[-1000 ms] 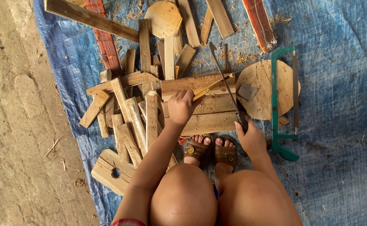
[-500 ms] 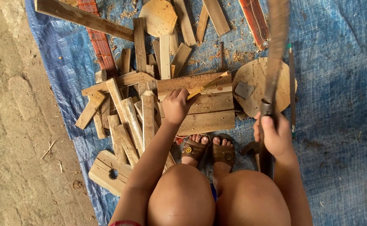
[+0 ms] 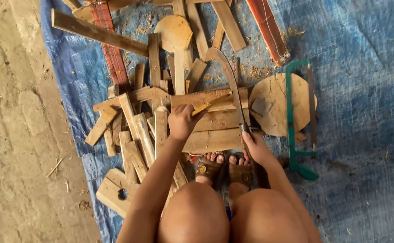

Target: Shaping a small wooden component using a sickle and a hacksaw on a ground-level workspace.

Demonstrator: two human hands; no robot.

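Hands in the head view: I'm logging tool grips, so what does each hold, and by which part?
Right hand grips the curved blade by its handle end. Left hand pinches the thin wood sliver at its near end, on the planks.

1 head view, steeply downward, close above knees and wood pile

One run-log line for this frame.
left hand: holds wood sliver on plank | right hand: grips curved blade | green saw: beside
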